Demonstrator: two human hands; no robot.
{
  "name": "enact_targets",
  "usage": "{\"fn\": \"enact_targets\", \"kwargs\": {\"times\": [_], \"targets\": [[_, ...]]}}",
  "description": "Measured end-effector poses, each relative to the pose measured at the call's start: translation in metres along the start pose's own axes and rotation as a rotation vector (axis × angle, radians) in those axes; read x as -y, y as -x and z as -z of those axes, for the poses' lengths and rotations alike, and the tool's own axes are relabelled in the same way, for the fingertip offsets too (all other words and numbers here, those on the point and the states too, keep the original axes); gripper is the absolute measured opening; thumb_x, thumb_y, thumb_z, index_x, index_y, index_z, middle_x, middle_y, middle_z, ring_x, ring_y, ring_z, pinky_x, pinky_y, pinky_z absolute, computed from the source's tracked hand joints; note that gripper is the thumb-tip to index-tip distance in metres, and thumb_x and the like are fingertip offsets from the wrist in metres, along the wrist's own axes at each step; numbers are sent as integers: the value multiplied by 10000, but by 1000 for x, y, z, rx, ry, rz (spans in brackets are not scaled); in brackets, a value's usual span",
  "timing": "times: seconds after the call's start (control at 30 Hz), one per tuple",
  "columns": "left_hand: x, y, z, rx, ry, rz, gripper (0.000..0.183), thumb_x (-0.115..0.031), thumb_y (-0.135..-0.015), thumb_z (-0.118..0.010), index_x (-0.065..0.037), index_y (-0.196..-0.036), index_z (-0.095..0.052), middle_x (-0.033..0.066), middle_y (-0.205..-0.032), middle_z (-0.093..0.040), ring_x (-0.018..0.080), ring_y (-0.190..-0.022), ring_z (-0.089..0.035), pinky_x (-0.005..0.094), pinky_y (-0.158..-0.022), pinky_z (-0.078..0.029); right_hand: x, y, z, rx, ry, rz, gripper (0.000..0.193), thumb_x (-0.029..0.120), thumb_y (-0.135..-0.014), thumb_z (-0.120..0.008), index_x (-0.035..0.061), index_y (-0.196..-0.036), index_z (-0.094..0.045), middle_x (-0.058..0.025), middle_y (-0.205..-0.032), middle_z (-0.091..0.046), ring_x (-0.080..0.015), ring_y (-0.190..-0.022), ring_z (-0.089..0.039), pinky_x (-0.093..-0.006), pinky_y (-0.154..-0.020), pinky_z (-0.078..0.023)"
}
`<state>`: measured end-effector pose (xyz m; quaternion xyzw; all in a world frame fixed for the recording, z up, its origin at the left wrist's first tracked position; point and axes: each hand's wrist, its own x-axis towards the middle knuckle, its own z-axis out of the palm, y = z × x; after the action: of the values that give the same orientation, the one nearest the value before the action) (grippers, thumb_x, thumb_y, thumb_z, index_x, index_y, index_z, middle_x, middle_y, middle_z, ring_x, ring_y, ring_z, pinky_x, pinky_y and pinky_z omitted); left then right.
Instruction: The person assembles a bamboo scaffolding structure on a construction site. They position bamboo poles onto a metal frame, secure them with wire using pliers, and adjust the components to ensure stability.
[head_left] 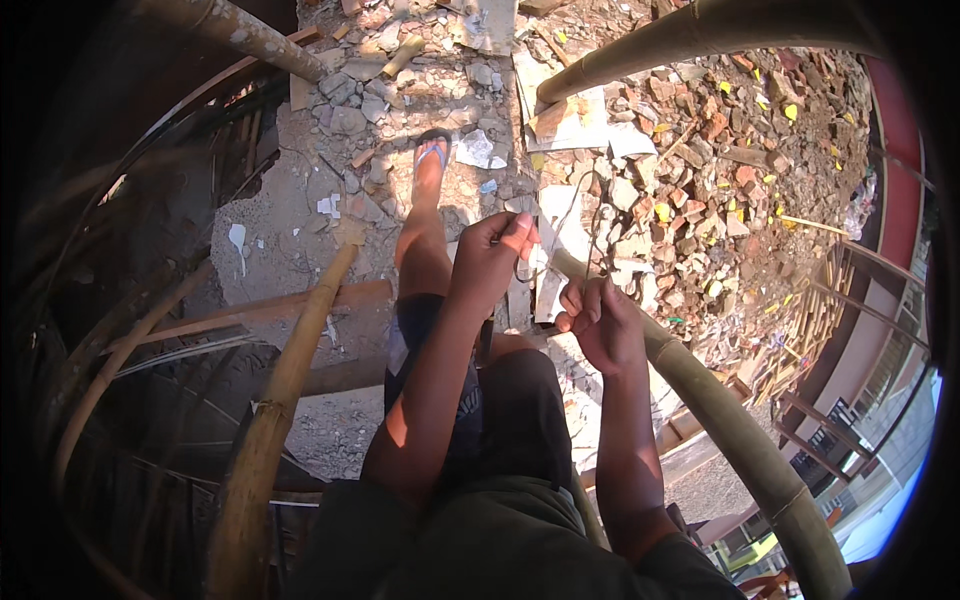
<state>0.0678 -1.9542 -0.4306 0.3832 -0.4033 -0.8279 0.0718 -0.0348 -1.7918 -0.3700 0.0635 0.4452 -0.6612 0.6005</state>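
No legible words or numbers; only a small pale mark (468, 402) on the dark shorts (525, 410), too faint to read.

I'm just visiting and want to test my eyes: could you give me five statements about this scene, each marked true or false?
1. A thin dark strand shows at the right hand. True.
2. The two hands are clasped together. False: the left hand is apart from the right.
3. Broken rubble lies on the ground to the right. True.
4. The foot in view is bare. False: it wears a sandal.
5. Yellow leaves are scattered among the rubble. True.
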Motion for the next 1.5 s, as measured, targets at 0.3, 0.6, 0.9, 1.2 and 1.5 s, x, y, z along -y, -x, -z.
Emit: {"fn": "enact_targets", "kwargs": {"times": [0.3,0.6,0.9,1.2,1.5], "targets": [[-41,-21,111,-201,646,-13,289,-353,-1070,-414,-136,-894,-487,-22,-628,-434,81,-453,-344,248,-463,-302,30,9,-2,-180,-441,358,501,259,-1031,-449,161,-541,-416,-28,-721,-556,-248,-1043,-590,-474,-1103,-405],[-95,-46,159,-255,610,-218,292,-353,-1075,-395,-137,-902,-489,-10,-632,-449,112,-451,-351,285,-488,-335,32,44,-45,-45,-341,36,395,322,-1046,-489,-44,-1152,-593,78,-641,-268,-38,-545,-289,-209,-446,-184],[-151,-43,129,-223,554,-296,288,-307,-1071,-400,-120,-872,-490,11,-633,-443,137,-459,-337,321,-509,-327,34,112,-73,-388,355,4,355,326,-1007,-582,-24,-975,-636,89,-591,-290,-20,-480,-241,-212,-435,-173],[-173,-54,89,-249,652,-110,179,-207,-1039,-431,-88,-908,-461,32,-618,-433,150,-433,-301,328,-487,-306,28,152,-77,-355,446,10,393,384,-1009,-565,16,-875,-600,84,-578,-330,-11,-497,-265,-213,-441,-174],[-158,-60,36,-247,620,-34,191,-210,-1042,-412,-81,-909,-460,19,-590,-438,140,-419,-289,341,-518,-339,15,182,-52,-357,199,-75,336,331,-1019,-549,37,-854,-565,79,-590,-305,-25,-477,-265,-209,-414,-185]]}}
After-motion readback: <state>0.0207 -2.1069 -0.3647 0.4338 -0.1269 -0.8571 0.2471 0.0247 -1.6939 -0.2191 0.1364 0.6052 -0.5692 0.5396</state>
